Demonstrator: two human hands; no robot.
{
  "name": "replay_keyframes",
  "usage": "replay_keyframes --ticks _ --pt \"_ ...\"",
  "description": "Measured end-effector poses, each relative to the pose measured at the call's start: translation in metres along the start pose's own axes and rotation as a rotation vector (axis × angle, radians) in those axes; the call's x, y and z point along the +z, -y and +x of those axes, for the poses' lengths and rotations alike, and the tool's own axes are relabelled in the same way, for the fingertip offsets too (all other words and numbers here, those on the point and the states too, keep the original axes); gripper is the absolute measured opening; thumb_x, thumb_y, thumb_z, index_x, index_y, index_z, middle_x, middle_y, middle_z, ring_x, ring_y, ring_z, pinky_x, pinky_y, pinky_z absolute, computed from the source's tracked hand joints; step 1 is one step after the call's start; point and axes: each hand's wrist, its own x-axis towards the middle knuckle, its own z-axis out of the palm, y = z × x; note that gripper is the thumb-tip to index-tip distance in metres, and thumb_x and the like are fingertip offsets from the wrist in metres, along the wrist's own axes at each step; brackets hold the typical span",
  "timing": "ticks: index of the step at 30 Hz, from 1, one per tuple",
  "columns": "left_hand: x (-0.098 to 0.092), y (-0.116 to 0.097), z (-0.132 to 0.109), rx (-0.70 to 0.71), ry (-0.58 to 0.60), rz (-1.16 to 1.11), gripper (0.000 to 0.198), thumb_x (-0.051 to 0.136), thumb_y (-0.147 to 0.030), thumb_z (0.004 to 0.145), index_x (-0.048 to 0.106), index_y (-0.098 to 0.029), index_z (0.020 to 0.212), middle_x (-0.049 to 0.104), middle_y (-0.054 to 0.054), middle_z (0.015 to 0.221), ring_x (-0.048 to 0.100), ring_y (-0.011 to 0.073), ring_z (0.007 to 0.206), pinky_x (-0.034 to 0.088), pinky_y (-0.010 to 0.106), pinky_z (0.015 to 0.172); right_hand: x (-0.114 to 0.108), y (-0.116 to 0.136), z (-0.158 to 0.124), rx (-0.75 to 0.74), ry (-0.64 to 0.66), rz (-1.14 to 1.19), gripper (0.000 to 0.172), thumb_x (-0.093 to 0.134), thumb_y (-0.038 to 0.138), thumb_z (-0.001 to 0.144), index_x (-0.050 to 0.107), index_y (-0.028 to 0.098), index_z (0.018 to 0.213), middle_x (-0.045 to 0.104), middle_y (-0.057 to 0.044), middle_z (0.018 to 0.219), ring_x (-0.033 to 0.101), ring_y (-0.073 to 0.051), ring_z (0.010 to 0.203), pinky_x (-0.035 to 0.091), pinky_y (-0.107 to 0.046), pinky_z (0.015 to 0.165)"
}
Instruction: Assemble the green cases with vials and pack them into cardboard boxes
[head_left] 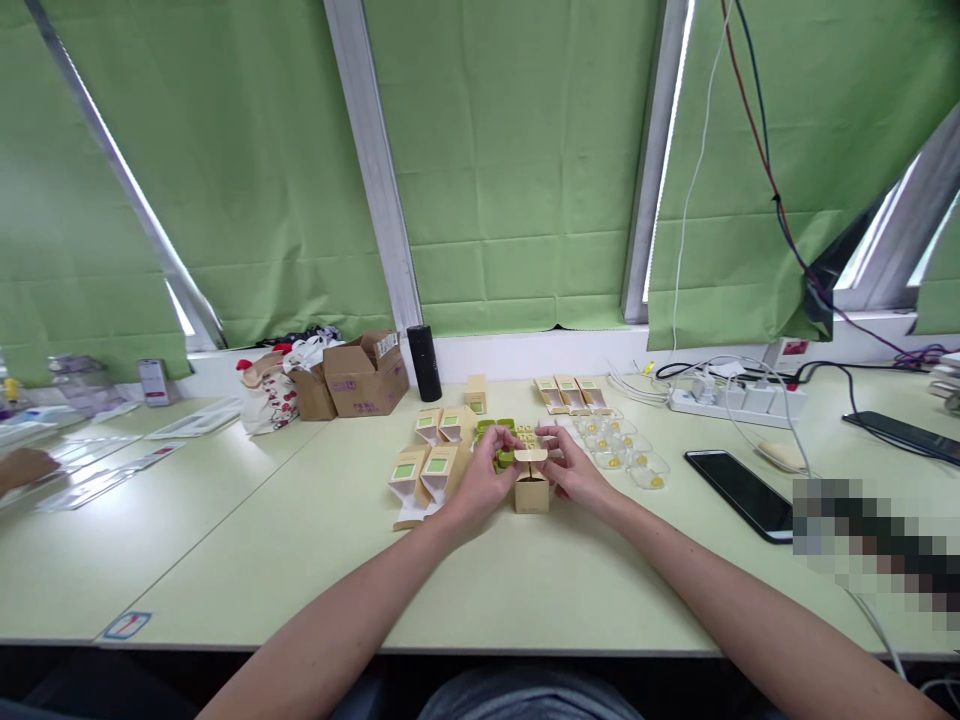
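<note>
Left hand (pixel 487 468) and right hand (pixel 576 470) are flanking a small kraft-paper carton (pixel 532 496); each grip is curving partly closed, the two holding the carton's upper part between them, its top flap (pixel 531 455) standing raised. Carton is sitting upright on the pale tabletop (pixel 300 570), in front of the wearer. Just behind the hands, green plastic pieces (pixel 504 459) are showing, partly hidden by fingers. Beside the left forearm, four green-labelled cartons (pixel 437 462) are lying in two rows, flaps spread. Near the right hand, clear plastic shells (pixel 649 471) are clustering, yellow bits inside. Farther back, three more labelled cartons (pixel 570 392) are lying side by side; one closed carton (pixel 476 394) is standing apart. Right: a dark-screened smartphone (pixel 739 495) is lying flat, a loaded white power strip (pixel 731 402) beyond. Back left: a black cylinder (pixel 424 363) is standing next to a brown cardboard box (pixel 369 378). Far left, another person's hand (pixel 26 469) is reaching in over flat clear packets (pixel 105 475).
</note>
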Motion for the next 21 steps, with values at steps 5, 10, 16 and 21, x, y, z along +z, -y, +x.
replay_keyframes --ticks 5,10,16,21 --pt "0.0004 -0.0011 -0.0003 0.007 0.005 0.012 0.027 0.073 -0.021 0.087 0.053 -0.023 0.105 0.066 0.006 0.111 0.061 0.0220 0.109 0.050 0.034 0.094 0.0003 0.0029 -0.0018 0.004 -0.016 0.013 0.059 0.075 0.045 0.076 0.050 0.030 0.128 0.051 0.000 0.111 0.053 -0.011 0.069 0.037 -0.020 0.046" --pt "0.0002 -0.0021 0.0009 0.016 0.008 0.022 0.028 0.073 -0.019 0.086 0.052 -0.023 0.103 0.068 0.006 0.109 0.063 0.0220 0.110 0.049 0.034 0.095 0.0000 0.0028 -0.0016 -0.009 -0.016 0.014 0.060 0.074 0.042 0.074 0.051 0.029 0.128 0.050 0.000 0.110 0.051 -0.010 0.068 0.036 -0.019 0.048" --pt "-0.0010 -0.0011 0.0024 0.035 0.011 0.033 0.027 0.074 -0.021 0.087 0.052 -0.023 0.102 0.069 0.006 0.107 0.064 0.0222 0.109 0.049 0.034 0.095 -0.0004 0.0007 0.0005 -0.026 -0.027 0.030 0.058 0.073 0.035 0.071 0.053 0.029 0.125 0.051 0.000 0.108 0.051 -0.010 0.068 0.036 -0.019 0.049" --pt "-0.0011 -0.0009 0.0020 0.016 0.013 0.022 0.029 0.076 -0.021 0.085 0.053 -0.023 0.102 0.070 0.006 0.106 0.064 0.0222 0.109 0.050 0.034 0.095 0.0002 -0.0022 0.0017 -0.069 -0.049 0.050 0.055 0.068 0.031 0.068 0.055 0.028 0.122 0.050 0.000 0.107 0.048 -0.009 0.065 0.035 -0.020 0.048"
